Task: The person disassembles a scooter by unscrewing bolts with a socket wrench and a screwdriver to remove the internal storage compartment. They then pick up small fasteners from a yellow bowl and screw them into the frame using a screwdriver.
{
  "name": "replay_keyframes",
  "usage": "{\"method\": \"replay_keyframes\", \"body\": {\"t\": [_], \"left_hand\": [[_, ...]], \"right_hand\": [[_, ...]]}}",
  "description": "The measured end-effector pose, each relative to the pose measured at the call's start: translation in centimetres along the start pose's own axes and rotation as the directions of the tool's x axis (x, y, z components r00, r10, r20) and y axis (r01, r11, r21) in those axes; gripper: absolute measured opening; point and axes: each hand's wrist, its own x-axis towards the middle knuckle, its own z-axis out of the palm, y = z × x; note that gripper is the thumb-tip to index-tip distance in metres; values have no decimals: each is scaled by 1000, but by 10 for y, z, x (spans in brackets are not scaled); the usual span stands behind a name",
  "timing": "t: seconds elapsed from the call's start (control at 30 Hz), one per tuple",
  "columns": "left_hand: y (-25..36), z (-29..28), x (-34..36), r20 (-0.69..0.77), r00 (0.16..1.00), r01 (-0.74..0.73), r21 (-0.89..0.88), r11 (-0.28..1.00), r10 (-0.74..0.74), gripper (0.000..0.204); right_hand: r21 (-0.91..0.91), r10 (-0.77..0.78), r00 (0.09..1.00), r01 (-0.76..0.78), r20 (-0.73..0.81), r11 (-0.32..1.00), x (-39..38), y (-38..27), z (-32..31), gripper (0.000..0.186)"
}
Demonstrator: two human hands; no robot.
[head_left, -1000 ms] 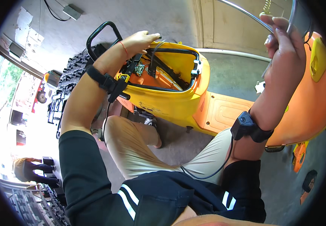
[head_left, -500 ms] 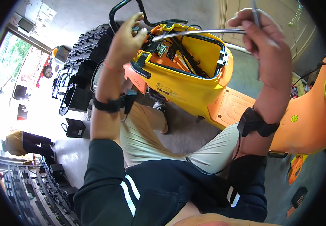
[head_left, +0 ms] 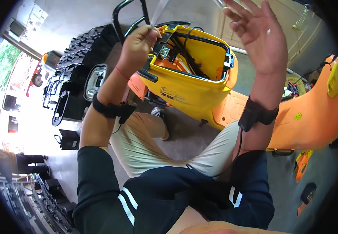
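Far out past my left fingers stands a stack of black knobby tyres [head_left: 84, 50], with black frames [head_left: 59, 105] lying on the bright floor beside it. My left hand [head_left: 137, 45] is curled shut, its fingers [head_left: 150, 34] pinched together on something small at the near rim of a yellow plastic body shell [head_left: 188, 85]; I cannot tell exactly what they grip, but it sits right by a metal bracket [head_left: 163, 50] and black cables [head_left: 184, 54] running inside the open shell. A black tube handle [head_left: 118, 15] rises just behind those fingers. My right hand [head_left: 258, 39] is lifted above the shell's far side, palm open and fingers spread apart, holding nothing. Beyond that hand, an orange body panel [head_left: 313, 117] leans well apart from the shell. My judgement: the shell rests unheld, so a hard tug from the pinching fingers could tip it or pull a cable loose, and the small part could slip down among the wiring.
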Motion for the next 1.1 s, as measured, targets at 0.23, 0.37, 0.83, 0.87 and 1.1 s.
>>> {"method": "replay_keyframes", "body": {"t": [0.23, 0.37, 0.83, 0.87, 1.1], "left_hand": [[4, -24, 18, 37, 999, 39, -744, 667, -18, 22], [-9, -29, 3, 25, 999, 48, -725, 687, -44, 22], [-38, -9, -9, -103, 993, -31, -652, 758, -49, 22], [-42, -6, -8, -126, 991, -45, -662, 748, -52, 22], [-60, -17, -13, -150, 987, -65, -717, 694, -62, 24]], "right_hand": [[-245, -197, 948, 134, -252, 960, -20, -21, -65, 19], [-499, -114, 921, -96, -373, 861, -19, -11, -93, 14], [-891, 230, 968, -189, -98, 413, -9, 67, -195, 30], [-886, 267, 960, -190, -79, 423, -6, 68, -196, 29], [-860, 216, 976, -133, -27, 493, -5, 72, -198, 27]]}}
